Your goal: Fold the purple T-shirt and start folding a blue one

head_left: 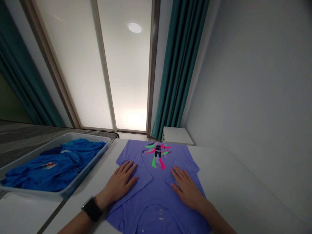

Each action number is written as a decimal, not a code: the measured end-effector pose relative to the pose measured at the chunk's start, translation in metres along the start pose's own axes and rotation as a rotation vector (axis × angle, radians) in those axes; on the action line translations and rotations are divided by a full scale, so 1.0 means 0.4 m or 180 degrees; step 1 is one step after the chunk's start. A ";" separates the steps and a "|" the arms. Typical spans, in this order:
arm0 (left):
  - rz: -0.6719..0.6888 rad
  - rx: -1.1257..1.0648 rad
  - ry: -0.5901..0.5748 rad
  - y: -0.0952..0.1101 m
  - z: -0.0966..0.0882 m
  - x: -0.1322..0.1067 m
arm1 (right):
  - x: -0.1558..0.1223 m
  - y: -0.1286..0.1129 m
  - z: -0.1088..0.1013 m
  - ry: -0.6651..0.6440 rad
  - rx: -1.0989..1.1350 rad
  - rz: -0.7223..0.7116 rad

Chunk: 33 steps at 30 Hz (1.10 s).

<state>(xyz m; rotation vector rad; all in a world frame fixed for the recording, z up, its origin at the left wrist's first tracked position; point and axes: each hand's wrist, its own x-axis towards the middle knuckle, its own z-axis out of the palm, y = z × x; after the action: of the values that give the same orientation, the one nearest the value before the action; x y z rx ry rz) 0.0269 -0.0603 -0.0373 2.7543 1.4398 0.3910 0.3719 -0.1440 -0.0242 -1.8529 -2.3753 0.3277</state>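
We press our left hand (120, 185) and right hand (186, 188), both open and flat, gripping nothing, on the folded-in sleeves of a purple shirt (157, 195), apparently to hold the folds. It lies spread on the white table (243, 195), beside a tray (97, 159) of blue clothes (53, 169).

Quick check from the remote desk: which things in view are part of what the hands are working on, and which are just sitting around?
In hand:
- purple T-shirt, spread on the white table, sleeves folded in
- left hand and right hand, both flat on it

Lying about:
- grey tray of blue garments, to the left
- small white cabinet behind the table
- teal curtains
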 end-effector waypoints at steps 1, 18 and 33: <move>-0.0040 -0.0031 0.0052 -0.006 -0.008 0.011 | 0.004 0.008 -0.004 0.0030 0.0060 0.0037; -0.0887 0.0148 -0.0338 -0.124 0.000 0.265 | 0.250 0.208 -0.036 0.0237 -0.0674 0.1214; -0.1018 0.0106 -0.0558 -0.182 0.033 0.335 | 0.293 0.239 0.009 0.0229 -0.0718 0.1409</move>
<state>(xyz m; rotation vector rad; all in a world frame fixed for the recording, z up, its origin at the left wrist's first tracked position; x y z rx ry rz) 0.0441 0.0917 -0.0303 2.4438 1.8076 0.1151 0.4321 -0.0087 -0.0555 -2.4435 -2.0063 0.0242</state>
